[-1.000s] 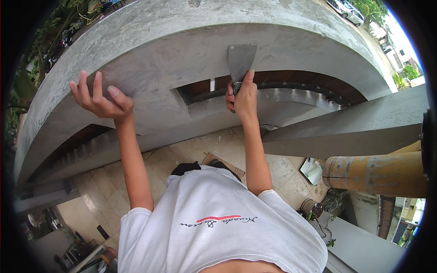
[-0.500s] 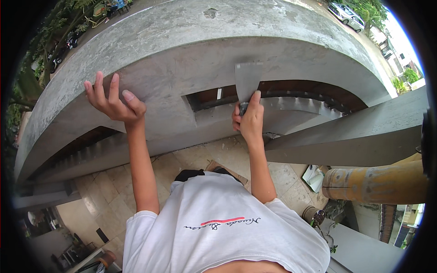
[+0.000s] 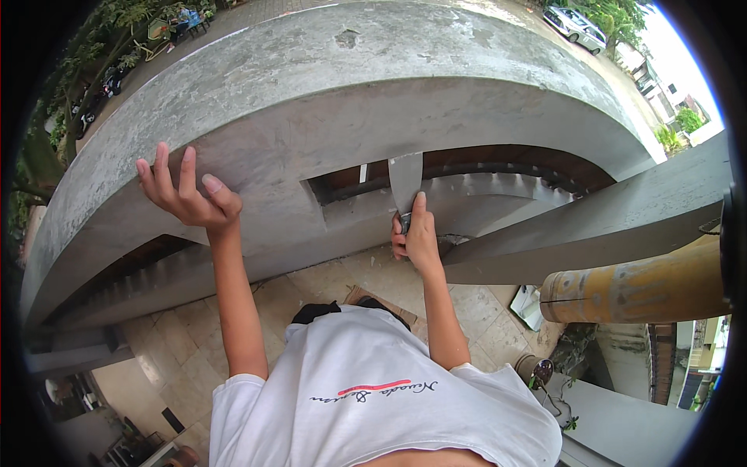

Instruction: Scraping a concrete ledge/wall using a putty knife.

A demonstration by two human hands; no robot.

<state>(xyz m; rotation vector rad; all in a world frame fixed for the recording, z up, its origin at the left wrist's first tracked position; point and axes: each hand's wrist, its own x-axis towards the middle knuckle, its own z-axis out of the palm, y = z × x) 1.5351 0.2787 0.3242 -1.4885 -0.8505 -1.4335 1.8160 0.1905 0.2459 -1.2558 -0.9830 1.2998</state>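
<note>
A grey cement-covered parapet wall [image 3: 233, 156] curves across in front of me. My right hand [image 3: 421, 240] grips a putty knife [image 3: 406, 180] by its dark handle, thumb stretched along the lower part of the blade. The wide metal blade points up and away, its end near the top rim of a long slot [image 3: 366, 179] in the wall; whether it touches the cement I cannot tell. My left hand [image 3: 191, 194] is raised by the wall's upper left edge, palm up and fingers spread, with nothing in it.
At right a grey beam [image 3: 591, 233] meets the wall, and below it a yellowish bamboo-like pole [image 3: 634, 284] juts in. A potted plant [image 3: 535, 367] stands on the tiled floor [image 3: 311, 284]. Beyond the wall are a parked car [image 3: 574, 28] and trees.
My right hand has drawn the putty knife down the wall, toward me, its blade end dropping from the cement face to the slot's rim. My left hand keeps nearly the same spot and pose.
</note>
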